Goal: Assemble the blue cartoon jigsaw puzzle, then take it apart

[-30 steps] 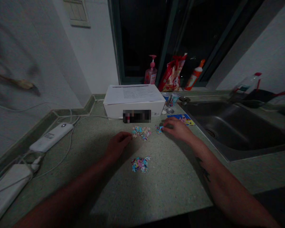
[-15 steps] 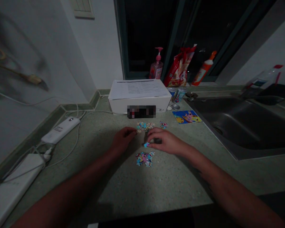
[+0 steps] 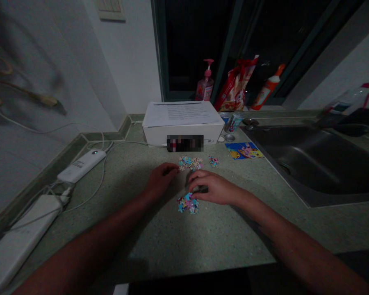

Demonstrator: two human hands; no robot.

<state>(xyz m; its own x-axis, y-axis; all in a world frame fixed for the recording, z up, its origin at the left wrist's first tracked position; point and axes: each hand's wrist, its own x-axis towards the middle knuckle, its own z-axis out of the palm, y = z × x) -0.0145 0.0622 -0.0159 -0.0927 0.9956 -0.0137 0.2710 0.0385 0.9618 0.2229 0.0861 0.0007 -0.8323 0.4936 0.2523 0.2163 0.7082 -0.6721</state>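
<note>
My right hand [image 3: 213, 186] pinches a blue jigsaw puzzle piece [image 3: 189, 196] between thumb and fingertips, at the upper edge of the near cluster of colourful puzzle pieces [image 3: 187, 207]. Farther back lies a spread of loose puzzle pieces [image 3: 190, 163], many showing pale backs. Beside its left end rests my left hand [image 3: 162, 179], thumb and fingers drawn together; whether anything is between them is hidden. To the right of that spread is a small heap of puzzle pieces [image 3: 213, 161]. A bright cartoon picture card [image 3: 244, 150] lies flat near the sink.
A white box [image 3: 183, 130] with a printed sheet on top stands at the back, a pixelated dark object [image 3: 185, 143] before it. Cans [image 3: 234, 122] stand beside it. The steel sink [image 3: 307, 203] is on the right. A power strip [image 3: 26, 235], power bank [image 3: 81, 166] and cables lie left.
My right hand has moved toward me, bringing the blue piece down to the near cluster. My left hand has stayed almost in place. The view has shifted slightly.
</note>
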